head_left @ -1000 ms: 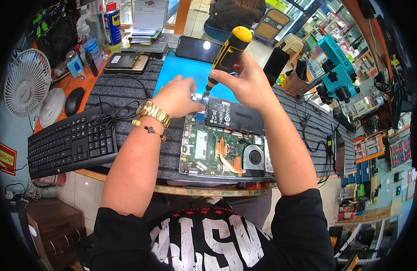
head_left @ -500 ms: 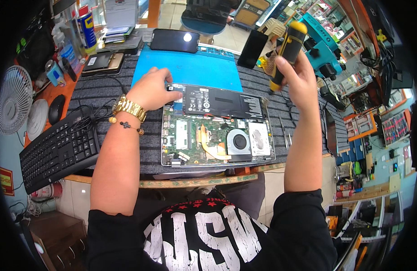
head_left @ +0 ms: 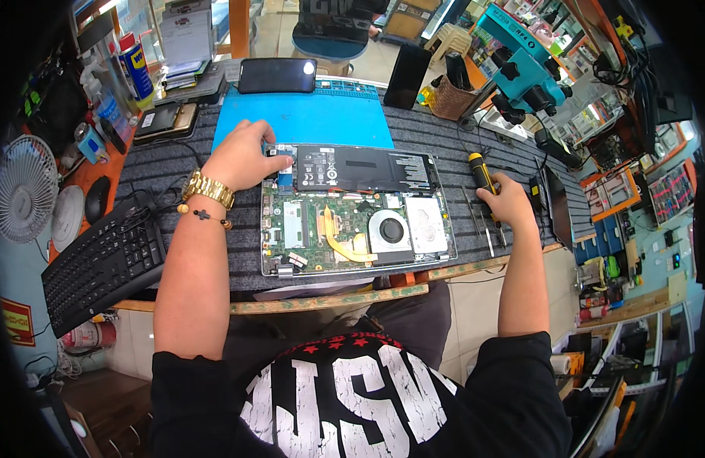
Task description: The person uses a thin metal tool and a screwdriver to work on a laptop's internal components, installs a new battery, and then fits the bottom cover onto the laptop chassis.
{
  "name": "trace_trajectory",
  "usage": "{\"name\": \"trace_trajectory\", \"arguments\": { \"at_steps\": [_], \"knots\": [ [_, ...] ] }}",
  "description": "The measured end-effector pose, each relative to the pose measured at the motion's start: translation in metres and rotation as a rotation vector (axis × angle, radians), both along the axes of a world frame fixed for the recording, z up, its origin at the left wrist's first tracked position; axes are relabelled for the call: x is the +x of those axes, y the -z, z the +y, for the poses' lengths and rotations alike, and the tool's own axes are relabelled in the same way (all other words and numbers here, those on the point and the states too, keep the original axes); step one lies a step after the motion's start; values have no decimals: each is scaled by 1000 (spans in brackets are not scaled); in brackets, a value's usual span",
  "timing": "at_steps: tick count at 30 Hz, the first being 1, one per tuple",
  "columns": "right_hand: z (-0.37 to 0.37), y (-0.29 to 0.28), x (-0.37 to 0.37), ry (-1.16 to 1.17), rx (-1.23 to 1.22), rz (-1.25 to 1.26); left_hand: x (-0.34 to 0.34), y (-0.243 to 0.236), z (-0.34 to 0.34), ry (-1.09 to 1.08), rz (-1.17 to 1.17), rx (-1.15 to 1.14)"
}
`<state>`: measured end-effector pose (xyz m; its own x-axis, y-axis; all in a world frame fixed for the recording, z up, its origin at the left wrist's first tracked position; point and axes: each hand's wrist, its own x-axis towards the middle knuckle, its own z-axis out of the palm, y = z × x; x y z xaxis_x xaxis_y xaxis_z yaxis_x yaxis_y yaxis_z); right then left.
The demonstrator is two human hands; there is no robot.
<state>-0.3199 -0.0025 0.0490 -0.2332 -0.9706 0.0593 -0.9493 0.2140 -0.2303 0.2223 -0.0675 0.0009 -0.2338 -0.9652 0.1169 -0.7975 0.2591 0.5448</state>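
An opened laptop base (head_left: 307, 263) lies on the striped mat, its insides bare: a long black battery (head_left: 364, 169), a green circuit board (head_left: 303, 244), a copper heat pipe (head_left: 329, 229), a round fan (head_left: 389, 229) and a silvery drive (head_left: 425, 221). My left hand (head_left: 249, 156) grips its far left corner, thumb over a small blue board (head_left: 285, 177) and fingers curled by the edge. To the right of the laptop, my right hand (head_left: 509, 200) is closed round a yellow and black screwdriver (head_left: 478, 169), low over the mat beside slim metal tweezers (head_left: 486, 229).
A blue work mat (head_left: 314, 122) lies behind the laptop, with a dark phone (head_left: 276, 75) at its far edge. A keyboard (head_left: 100, 259) and fan (head_left: 33, 179) stand left. A teal microscope (head_left: 520, 61) and woven basket (head_left: 449, 99) are far right.
My right hand has come down and nearer with the screwdriver, from raised above the mat to beside the tweezers. The left hand keeps its place on the laptop corner. The whole view has shifted slightly.
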Motion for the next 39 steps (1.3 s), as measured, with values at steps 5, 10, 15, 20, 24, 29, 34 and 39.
{"name": "trace_trajectory", "arguments": {
  "at_steps": [5, 10, 15, 20, 24, 29, 34, 39],
  "knots": [
    [5, 2, 42, -259, -402, -81, -22, -23, 13, 95, -2, -132],
    [8, -13, 177, -838, -214, -342, -22, -20, 20, 256, 116, -223],
    [-16, 6, 236, -1024, -162, -279, -13, -18, 9, 172, 109, -261],
    [-26, 5, 252, -951, 33, -311, -9, -12, 5, 169, 116, -304],
    [-29, 7, 254, -947, 29, -270, -11, -10, 6, 183, 121, -339],
    [-29, 7, 256, -967, 18, -230, -11, -8, 6, 187, 124, -341],
    [-25, 6, 255, -1001, -19, -187, -15, -12, 9, 191, 132, -309],
    [-29, 10, 254, -1004, -7, -243, -16, -14, 11, 234, 128, -301]
  ]
}}
